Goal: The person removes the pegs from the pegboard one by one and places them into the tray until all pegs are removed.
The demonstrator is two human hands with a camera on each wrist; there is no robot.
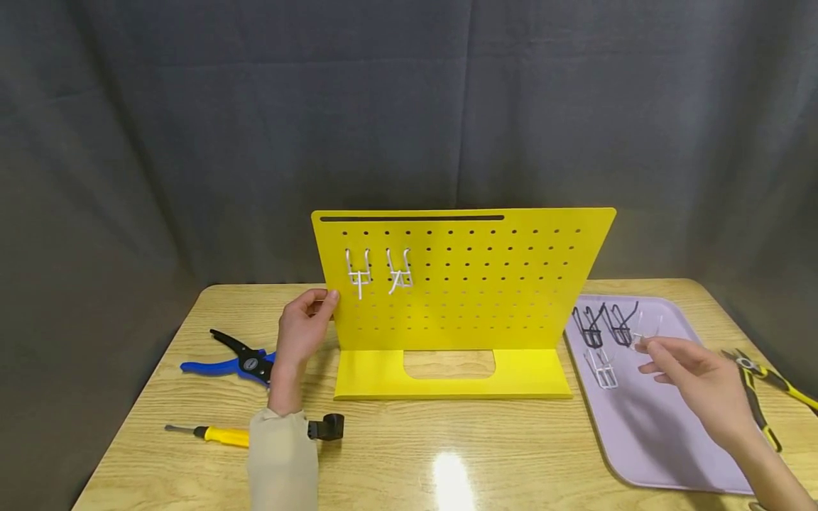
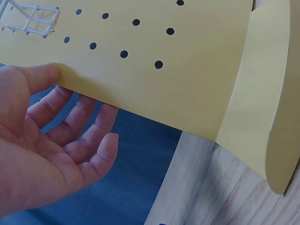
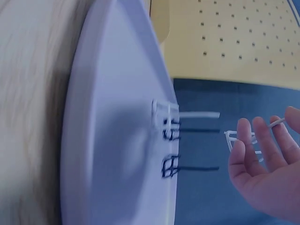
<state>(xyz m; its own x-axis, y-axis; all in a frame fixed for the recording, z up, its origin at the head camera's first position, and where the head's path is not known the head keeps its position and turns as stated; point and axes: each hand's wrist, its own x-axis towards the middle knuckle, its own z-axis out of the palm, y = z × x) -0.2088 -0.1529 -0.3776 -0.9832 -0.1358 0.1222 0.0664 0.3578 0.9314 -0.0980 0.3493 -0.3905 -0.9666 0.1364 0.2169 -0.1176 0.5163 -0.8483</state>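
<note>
Over the lilac tray (image 1: 645,440), a white wire hook (image 3: 233,139) is pinched between the thumb and fingertips of the right hand (image 1: 703,390), its faint prongs pointed upward. Farther off, the left edge of the upright yellow pegboard (image 1: 465,299), long axis set left to right, is gripped by the left hand (image 1: 303,330), thumb in front.

Head view well lit; white glare on desk (image 1: 383,461), soft shadow from right hand (image 1: 703,390) across tray (image 1: 616,433). Wrist views dimmer, bluish; right wrist view hazy, blurred.
</note>
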